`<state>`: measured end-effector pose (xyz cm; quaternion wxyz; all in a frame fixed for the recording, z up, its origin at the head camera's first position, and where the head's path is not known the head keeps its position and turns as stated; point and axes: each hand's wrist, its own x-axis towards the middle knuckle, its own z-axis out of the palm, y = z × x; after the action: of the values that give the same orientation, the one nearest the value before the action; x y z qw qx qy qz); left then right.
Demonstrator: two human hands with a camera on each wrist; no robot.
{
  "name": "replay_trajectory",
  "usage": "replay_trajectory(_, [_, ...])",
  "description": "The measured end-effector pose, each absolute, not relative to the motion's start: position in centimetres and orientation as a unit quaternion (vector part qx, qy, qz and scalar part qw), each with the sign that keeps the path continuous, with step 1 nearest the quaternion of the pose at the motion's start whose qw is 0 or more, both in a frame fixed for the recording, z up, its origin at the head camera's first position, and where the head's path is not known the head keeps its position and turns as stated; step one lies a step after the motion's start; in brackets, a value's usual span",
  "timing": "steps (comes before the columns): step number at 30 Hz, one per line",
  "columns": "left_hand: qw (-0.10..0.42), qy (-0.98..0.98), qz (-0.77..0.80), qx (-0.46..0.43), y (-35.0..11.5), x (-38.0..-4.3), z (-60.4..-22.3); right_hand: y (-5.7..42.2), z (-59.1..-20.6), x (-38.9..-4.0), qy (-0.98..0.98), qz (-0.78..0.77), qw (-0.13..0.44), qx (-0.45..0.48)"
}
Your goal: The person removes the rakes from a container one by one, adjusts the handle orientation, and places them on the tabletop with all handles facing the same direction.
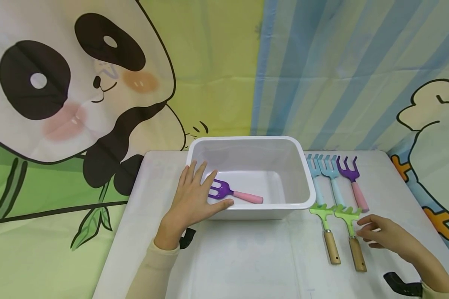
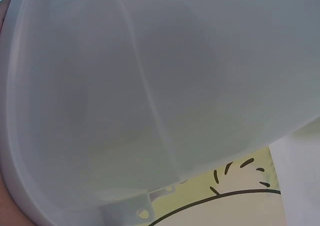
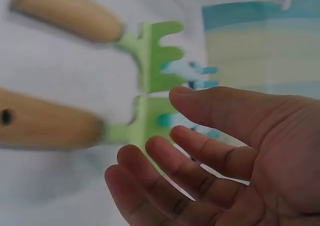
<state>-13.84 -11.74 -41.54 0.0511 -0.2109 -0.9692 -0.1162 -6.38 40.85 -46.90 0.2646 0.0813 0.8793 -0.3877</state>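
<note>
My left hand [image 1: 194,197] rests over the front left corner of a white plastic bin [image 1: 252,213], fingers spread above its rim. Inside the bin lies a purple garden fork [image 1: 248,197] with a pink handle. In the left wrist view the bin's outer wall [image 2: 200,85] fills most of the picture. My right hand [image 1: 391,236] hovers just right of a green hand rake [image 1: 357,254] with a wooden handle, its fingers loosely bent and nothing in them. Seen from the right wrist, the fingers [image 3: 200,146] overlap the rake's green head [image 3: 152,118].
Left of that rake lies a second green hand rake [image 1: 331,248]. Behind them are two light blue hand rakes [image 1: 336,189] and a purple cultivator [image 1: 357,193] with a pink handle. All lie on a white table [image 1: 247,261], with a printed cloth [image 1: 217,74] behind it.
</note>
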Motion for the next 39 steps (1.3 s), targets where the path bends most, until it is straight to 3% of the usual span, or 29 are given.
replay_trajectory(11, [0.046,-0.97,-0.122,-0.208,-11.8,-13.8,-41.5,36.7,-37.9,-10.7,0.903,-0.384,0.166,-0.096])
replay_trajectory(17, [0.055,-0.967,-0.126,-0.216,-11.7,-13.8,-41.5,33.2,-34.0,-13.9,0.9,-0.375,0.157,-0.159])
replay_trajectory(28, [0.063,-0.967,-0.122,-0.215,-11.8,-13.8,-41.7,24.9,-31.2,-20.2,0.872,-0.36,0.253,-0.212])
replay_trajectory(39, [0.057,-0.969,-0.12,-0.209,-11.9,-13.8,-41.6,16.3,-34.8,-26.1,0.837,-0.335,0.354,-0.249])
